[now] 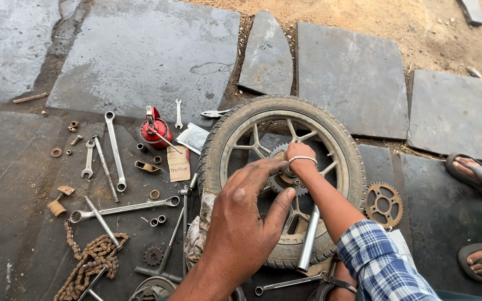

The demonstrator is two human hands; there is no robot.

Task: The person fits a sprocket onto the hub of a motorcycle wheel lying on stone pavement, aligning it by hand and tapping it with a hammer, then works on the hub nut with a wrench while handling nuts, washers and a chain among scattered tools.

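At the wheel's hub: I am pressing my right hand (299, 153) closed on the sprocket (283, 177).
Left hand (245, 214): I am holding it open over the wheel (281, 175).
Wheel: lying flat on the stone floor (146, 53).
Left of the wheel: wrenches (115, 150), red oil can (155, 131), chain (91, 265).
Right of the wheel: loose sprocket (383, 204).

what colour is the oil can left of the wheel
Red, with a metal spout; the oil can shows in the head view, standing beside the wheel.

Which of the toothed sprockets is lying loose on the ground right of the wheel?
The rusty brown sprocket beside the tyre; the small dark one lies left among the tools, another sits on the hub.
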